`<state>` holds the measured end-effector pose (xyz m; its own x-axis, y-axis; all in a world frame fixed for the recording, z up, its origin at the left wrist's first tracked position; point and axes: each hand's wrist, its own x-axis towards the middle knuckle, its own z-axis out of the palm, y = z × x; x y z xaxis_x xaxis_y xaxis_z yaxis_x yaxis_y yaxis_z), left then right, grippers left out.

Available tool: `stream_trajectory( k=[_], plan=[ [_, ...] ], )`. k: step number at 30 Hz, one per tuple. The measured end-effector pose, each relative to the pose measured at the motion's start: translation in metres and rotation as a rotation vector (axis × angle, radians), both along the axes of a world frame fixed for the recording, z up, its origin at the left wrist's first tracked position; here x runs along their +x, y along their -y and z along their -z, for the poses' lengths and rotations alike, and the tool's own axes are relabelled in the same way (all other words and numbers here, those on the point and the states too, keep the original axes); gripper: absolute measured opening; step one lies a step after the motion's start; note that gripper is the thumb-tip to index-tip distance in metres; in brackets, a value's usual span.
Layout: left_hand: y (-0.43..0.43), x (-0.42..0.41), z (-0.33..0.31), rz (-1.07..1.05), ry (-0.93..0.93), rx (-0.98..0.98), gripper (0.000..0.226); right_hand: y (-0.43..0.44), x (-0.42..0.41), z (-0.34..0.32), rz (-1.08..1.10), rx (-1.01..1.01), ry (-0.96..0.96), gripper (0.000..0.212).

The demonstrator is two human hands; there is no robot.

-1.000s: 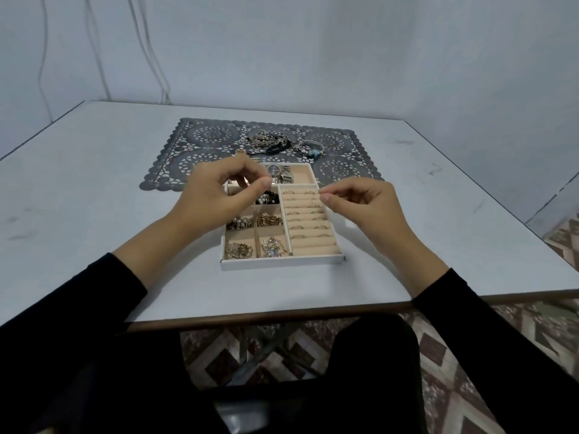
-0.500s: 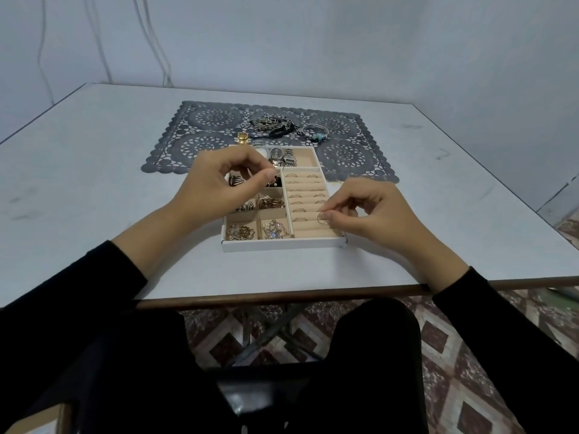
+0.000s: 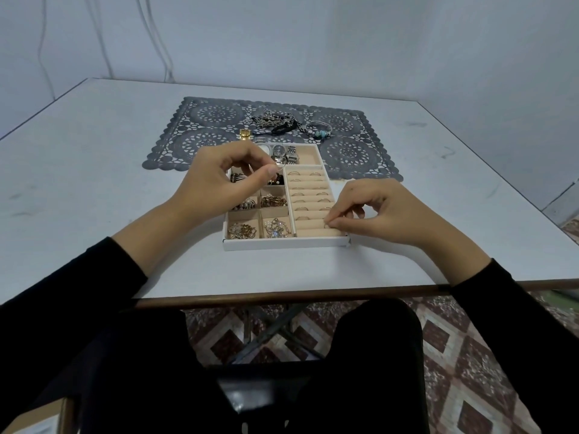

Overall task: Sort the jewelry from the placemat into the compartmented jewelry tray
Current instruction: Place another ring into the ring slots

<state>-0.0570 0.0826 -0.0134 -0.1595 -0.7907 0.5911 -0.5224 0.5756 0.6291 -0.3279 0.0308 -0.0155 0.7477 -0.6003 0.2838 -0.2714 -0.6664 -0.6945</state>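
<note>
Fingers, right hand (image 3: 380, 211): pinch a small ring (image 3: 326, 224) at the tray's (image 3: 282, 242) near-right row, lower than before.
Fingers, left hand (image 3: 219, 180): pinch a thin ring (image 3: 279, 169), unchanged.

Two hands (image 3: 219, 183) (image 3: 385, 211), one tray (image 3: 282, 243), one placemat (image 3: 347, 151), one table (image 3: 94, 183)

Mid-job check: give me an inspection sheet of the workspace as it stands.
Surface: white table, grey lace placemat at its far side.
Job's things: jewelry tray, most compartments filled, rings in the ring rolls; chain tangle, beaded bangle and gold clasp lie on placemat.
Clutter: nothing seen.
Fingers: left hand pinches a thin ring over tray; right hand pinches at the near ring rolls, item hidden.
Cables: white cables down the far wall.
Surroundings: patterned floor tiles.
</note>
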Motion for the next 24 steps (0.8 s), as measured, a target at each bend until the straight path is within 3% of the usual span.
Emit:
stream_trajectory(
  k=[8,24],
  plan=[
    [0.001,0.001,0.002,0.011,0.003,0.012,0.009,0.010,-0.004,-0.019,-0.026,0.316,-0.088,0.021],
    [0.003,0.002,0.003,0.025,0.007,0.004,0.010,0.021,0.017,-0.044,-0.040,0.415,-0.400,0.015]
  ],
)
